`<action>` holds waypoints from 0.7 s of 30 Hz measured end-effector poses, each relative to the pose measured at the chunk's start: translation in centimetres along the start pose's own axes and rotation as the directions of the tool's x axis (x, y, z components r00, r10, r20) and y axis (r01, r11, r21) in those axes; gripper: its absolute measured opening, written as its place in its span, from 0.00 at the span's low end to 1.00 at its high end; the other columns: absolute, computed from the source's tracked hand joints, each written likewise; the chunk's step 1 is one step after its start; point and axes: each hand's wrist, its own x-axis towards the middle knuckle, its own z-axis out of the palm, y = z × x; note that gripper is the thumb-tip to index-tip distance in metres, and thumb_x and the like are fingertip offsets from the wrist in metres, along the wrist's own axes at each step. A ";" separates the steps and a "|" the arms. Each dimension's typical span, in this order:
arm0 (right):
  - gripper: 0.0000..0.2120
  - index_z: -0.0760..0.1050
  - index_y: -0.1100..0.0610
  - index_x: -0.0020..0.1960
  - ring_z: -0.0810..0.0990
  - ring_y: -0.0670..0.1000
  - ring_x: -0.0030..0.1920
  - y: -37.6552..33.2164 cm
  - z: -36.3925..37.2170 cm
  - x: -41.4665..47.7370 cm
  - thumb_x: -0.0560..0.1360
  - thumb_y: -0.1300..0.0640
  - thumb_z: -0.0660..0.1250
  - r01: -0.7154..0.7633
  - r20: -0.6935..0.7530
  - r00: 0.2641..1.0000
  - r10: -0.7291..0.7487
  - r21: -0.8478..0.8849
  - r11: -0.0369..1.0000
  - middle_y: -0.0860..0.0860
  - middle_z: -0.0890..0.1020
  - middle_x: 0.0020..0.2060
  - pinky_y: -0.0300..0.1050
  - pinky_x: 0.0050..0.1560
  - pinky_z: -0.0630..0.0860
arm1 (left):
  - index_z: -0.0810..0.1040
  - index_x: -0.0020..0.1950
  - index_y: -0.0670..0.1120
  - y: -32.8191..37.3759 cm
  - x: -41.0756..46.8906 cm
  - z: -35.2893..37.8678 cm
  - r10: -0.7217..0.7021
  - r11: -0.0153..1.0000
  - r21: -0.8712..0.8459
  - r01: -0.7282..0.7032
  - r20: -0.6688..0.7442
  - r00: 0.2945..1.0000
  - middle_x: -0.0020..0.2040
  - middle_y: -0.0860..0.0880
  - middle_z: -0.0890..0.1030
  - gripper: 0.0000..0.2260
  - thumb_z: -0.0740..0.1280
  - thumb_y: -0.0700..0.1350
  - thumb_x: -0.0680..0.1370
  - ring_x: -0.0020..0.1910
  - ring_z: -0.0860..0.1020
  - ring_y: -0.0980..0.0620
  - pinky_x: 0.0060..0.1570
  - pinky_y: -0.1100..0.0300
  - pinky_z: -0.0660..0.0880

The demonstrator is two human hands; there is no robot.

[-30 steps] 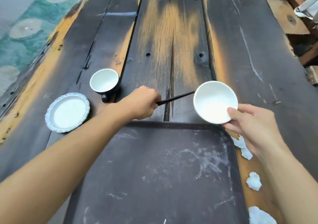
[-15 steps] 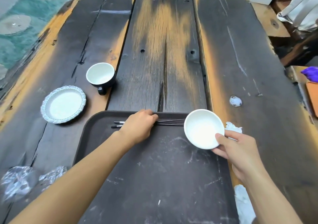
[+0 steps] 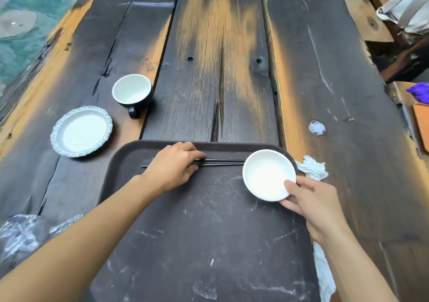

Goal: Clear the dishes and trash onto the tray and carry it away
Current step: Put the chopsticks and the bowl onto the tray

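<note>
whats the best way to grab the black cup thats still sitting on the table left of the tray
Take the black cup by its small handle, which points toward the person, so come in from the near side with the left hand, the closer one. The cup stands upright and looks empty. If the handle proves too small, pinching the open rim from above should also work.

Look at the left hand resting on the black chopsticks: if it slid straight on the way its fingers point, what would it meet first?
Probably the white bowl held by the right hand. The left hand points right along the black chopsticks on the dark tray, whose tips end beside the bowl.
</note>
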 end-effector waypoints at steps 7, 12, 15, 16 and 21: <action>0.08 0.81 0.53 0.46 0.88 0.50 0.42 0.0 -0.3 0.1 0.76 0.66 0.71 0.011 0.013 1.000 -0.011 -0.014 1.000 0.46 0.87 0.40 0.43 0.39 0.84 | 0.82 0.61 0.49 0.4 1.1 0.1 0.004 0.999 0.051 -0.003 -0.014 1.000 0.57 0.49 0.79 0.12 0.63 0.45 0.81 0.56 0.76 0.45 0.50 0.51 0.75; 0.07 0.81 0.52 0.48 0.88 0.50 0.44 0.1 -0.4 0.3 0.77 0.64 0.71 0.000 0.021 1.000 -0.001 0.035 0.999 0.45 0.87 0.42 0.43 0.40 0.84 | 0.82 0.56 0.45 0.5 2.1 0.3 0.007 0.991 0.134 0.003 -0.076 0.997 0.54 0.47 0.78 0.11 0.61 0.45 0.83 0.50 0.75 0.44 0.43 0.48 0.76; 0.08 0.82 0.56 0.56 0.87 0.52 0.48 0.1 -0.4 0.4 0.78 0.63 0.70 -0.002 0.015 1.000 0.001 0.079 0.997 0.49 0.87 0.49 0.45 0.44 0.84 | 0.82 0.57 0.44 0.6 2.1 0.8 0.021 0.989 0.145 -0.005 -0.111 0.994 0.53 0.46 0.79 0.09 0.62 0.40 0.81 0.47 0.75 0.43 0.40 0.47 0.76; 0.09 0.81 0.58 0.58 0.87 0.52 0.48 0.0 -0.4 0.4 0.78 0.63 0.69 0.000 0.012 1.000 -0.001 0.083 0.997 0.50 0.86 0.51 0.45 0.45 0.84 | 0.82 0.57 0.44 0.6 1.9 0.9 0.030 0.990 0.141 -0.013 -0.121 0.992 0.53 0.46 0.80 0.10 0.63 0.39 0.81 0.46 0.75 0.43 0.39 0.48 0.77; 0.14 0.80 0.61 0.63 0.86 0.53 0.52 -0.1 -0.3 0.8 0.78 0.61 0.70 0.006 0.000 1.000 -0.006 0.084 0.996 0.51 0.86 0.53 0.47 0.47 0.84 | 0.83 0.51 0.42 0.4 1.7 0.9 0.053 0.988 0.153 -0.030 -0.152 0.987 0.49 0.46 0.81 0.06 0.67 0.39 0.79 0.43 0.77 0.43 0.35 0.51 0.75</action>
